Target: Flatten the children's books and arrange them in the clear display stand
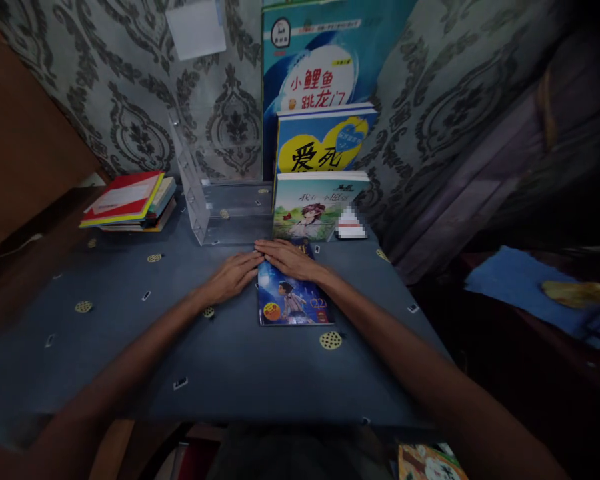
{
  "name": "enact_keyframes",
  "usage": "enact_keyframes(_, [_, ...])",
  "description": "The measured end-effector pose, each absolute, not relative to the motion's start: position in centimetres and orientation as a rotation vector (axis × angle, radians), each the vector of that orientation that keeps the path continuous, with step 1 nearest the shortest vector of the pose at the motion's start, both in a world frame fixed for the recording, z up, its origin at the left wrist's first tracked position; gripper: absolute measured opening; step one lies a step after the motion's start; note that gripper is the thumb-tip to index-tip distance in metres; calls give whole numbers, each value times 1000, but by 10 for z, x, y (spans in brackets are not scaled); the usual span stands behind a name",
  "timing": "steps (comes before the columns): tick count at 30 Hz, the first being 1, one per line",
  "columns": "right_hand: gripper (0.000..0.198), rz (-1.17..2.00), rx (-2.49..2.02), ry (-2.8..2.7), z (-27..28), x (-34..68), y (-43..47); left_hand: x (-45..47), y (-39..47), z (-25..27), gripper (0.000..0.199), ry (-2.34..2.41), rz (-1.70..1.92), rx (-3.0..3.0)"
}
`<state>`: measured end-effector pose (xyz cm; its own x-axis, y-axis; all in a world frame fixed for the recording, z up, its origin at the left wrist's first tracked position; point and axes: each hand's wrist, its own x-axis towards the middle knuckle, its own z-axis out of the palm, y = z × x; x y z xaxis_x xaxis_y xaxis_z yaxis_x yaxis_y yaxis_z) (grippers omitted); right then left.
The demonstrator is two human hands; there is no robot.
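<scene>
A blue book (293,300) with a cartoon figure and the number 22 on its cover lies flat on the table. My right hand (293,260) rests flat across its upper part, fingers stretched to the left and hiding some of the cover. At the book's upper left edge is my left hand (236,275), palm down with fingers extended; its fingertips meet those of the right hand. Just behind the hands stands a clear acrylic rack (193,190). Its right side holds a green-white book (307,207), a blue-yellow book (325,143) and a tall teal book (320,60), in rising steps.
A stack of books (125,200) with a red one on top sits at the back left of the patterned dark table (145,347). Beside the rack is a small blurred item (351,223). A wallpapered wall (135,127) closes the back; blue cloth (520,287) lies off to the right.
</scene>
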<state>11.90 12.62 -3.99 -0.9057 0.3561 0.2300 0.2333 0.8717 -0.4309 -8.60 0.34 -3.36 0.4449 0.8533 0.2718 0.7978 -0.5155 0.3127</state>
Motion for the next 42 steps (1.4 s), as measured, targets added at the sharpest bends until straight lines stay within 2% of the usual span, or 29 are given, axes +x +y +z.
enact_keyframes(4, [49, 553, -437, -2747, -41, 119, 127, -90, 12, -37, 48, 1441, 612, 2548])
enact_keyframes(27, [47, 493, -478, -2778, -40, 118, 124, -75, -60, -22, 45, 1309, 408, 2701])
enact_keyframes(42, [48, 418, -504, -2796, -33, 117, 115, -61, -99, -17, 47, 1247, 531, 2767])
